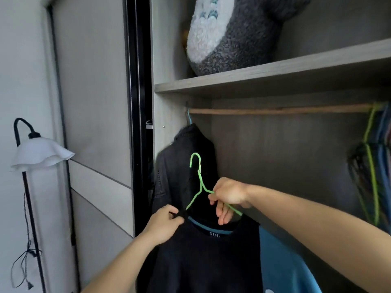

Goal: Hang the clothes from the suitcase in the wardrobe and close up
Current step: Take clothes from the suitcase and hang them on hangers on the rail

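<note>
My right grip (229, 194) curls round the green hanger (202, 185) to steady it | my left grip (164, 226) pinches the black T-shirt (207, 261) at its shoulder, seating it | shirt held below the rail (275, 111), hook not yet on

Black floor lamp (40, 154) with white frilled shade, pale wall (12, 60), grey plush toy (232, 34) on wooden shelf (275, 75)

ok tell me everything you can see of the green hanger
The green hanger is thin, like coated wire, with a bare metal joint under its hook. It is held in the air, tilted, hook uppermost, below the rail and not on it. The right hand holds one sloping arm; the left hand pinches the black t-shirt where the other arm enters its neck. Both arm ends are hidden inside the shirt.
</note>
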